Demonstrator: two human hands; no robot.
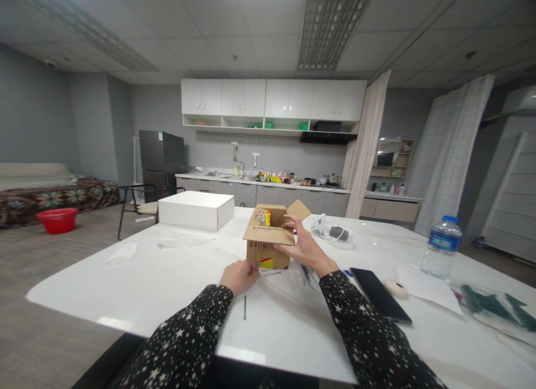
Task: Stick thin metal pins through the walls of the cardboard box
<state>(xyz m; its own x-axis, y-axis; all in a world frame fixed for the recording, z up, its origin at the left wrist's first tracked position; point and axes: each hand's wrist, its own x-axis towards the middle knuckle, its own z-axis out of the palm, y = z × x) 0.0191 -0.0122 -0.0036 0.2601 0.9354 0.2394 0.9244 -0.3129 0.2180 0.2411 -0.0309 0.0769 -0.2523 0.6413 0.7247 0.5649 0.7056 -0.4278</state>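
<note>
A small open cardboard box [274,256] with red-and-yellow tape stands on the table before me. Its front flap [268,235] sticks out toward me, dotted with a row of holes or nail heads. Thin metal shafts, seemingly nails [257,245], hang below that flap. My right hand [305,245] grips the flap's right end, thumb below and fingers above. Down at the box's lower left corner, my left hand [240,276] has its fingers curled together; whatever they hold is hidden. One loose nail [245,308] lies near my left wrist, and more nails [271,273] lie in front of the box.
A white box [196,210] stands at the back left, near crumpled white tissue [121,253]. White cabled items [335,233] lie behind my right hand. To the right are a black phone or tablet [379,294], a beige rounded object [396,289], papers and a water bottle [441,249].
</note>
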